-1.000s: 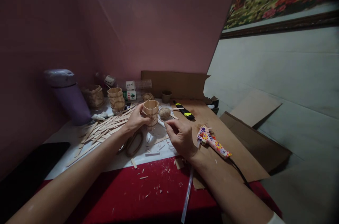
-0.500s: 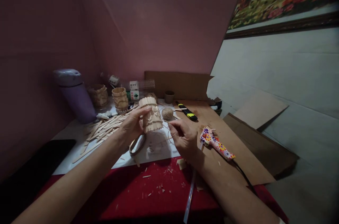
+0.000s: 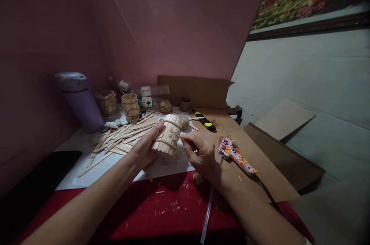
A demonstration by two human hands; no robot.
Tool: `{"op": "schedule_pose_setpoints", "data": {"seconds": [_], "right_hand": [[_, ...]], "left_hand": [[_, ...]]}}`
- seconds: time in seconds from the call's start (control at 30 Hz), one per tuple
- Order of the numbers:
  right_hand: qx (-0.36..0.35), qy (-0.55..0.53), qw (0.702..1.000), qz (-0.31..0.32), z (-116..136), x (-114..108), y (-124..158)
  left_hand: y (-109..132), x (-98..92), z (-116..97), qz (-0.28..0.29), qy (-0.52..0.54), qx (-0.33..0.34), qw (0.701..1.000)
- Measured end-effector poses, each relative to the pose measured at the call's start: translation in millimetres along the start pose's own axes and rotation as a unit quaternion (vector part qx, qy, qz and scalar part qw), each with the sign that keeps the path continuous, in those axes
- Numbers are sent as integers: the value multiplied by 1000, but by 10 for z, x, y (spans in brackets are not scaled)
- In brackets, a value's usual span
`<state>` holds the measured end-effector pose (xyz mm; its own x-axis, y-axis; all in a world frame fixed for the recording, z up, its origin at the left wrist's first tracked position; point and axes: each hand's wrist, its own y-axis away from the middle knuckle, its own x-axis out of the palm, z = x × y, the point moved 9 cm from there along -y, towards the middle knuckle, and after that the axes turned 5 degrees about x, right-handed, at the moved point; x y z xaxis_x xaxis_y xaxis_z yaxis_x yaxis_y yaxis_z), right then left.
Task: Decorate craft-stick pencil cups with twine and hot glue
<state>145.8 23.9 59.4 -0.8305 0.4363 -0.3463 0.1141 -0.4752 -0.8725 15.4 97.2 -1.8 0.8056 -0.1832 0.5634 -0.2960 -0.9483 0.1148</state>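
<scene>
My left hand (image 3: 148,142) is wrapped round a small cup covered in craft sticks (image 3: 163,145), tilted on its side above the white paper. Two bands of twine circle the cup, and a flower shape of twine sits between them. On its right, my right hand (image 3: 199,150) is closed in a pinch on a thin piece of twine (image 3: 180,136), whose tip meets the flower shape. Behind the cup, partly hidden by it, lies a ball of twine (image 3: 185,123).
Loose craft sticks (image 3: 124,137) are heaped at left, before two finished cups (image 3: 130,106) and a purple bottle (image 3: 81,102). A flowered glue gun (image 3: 237,156) and a utility knife (image 3: 204,120) lie on cardboard (image 3: 260,179) at right. Another twine ball (image 3: 165,106) is at the back.
My left hand has tipped the cup and brought it lower and slightly right. My right fingers have stayed close, with the twine now against the flower shape.
</scene>
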Motion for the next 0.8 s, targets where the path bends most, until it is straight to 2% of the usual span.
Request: {"op": "schedule_pose_setpoints", "data": {"seconds": [0.13, 0.3, 0.53, 0.6, 0.73, 0.8], "right_hand": [[-2, 2, 1000, -11, 4, -27, -23], [-19, 24, 999, -21, 48, -80, -57], [-54, 45, 997, -38, 123, -159, -85], [-62, 51, 995, -55, 133, -210, -92], [-70, 62, 993, -79, 119, -277, -101], [-72, 67, 992, -84, 110, -285, -103]], "left_hand": [[63, 82, 58, 62, -19, -30, 997], [109, 158, 46, 113, -40, -28, 992], [79, 149, 92, 128, -54, -36, 990], [67, 122, 101, 114, -47, -41, 992], [17, -10, 89, 33, -3, -46, 998], [-11, -25, 80, 24, 29, -47, 998]]}}
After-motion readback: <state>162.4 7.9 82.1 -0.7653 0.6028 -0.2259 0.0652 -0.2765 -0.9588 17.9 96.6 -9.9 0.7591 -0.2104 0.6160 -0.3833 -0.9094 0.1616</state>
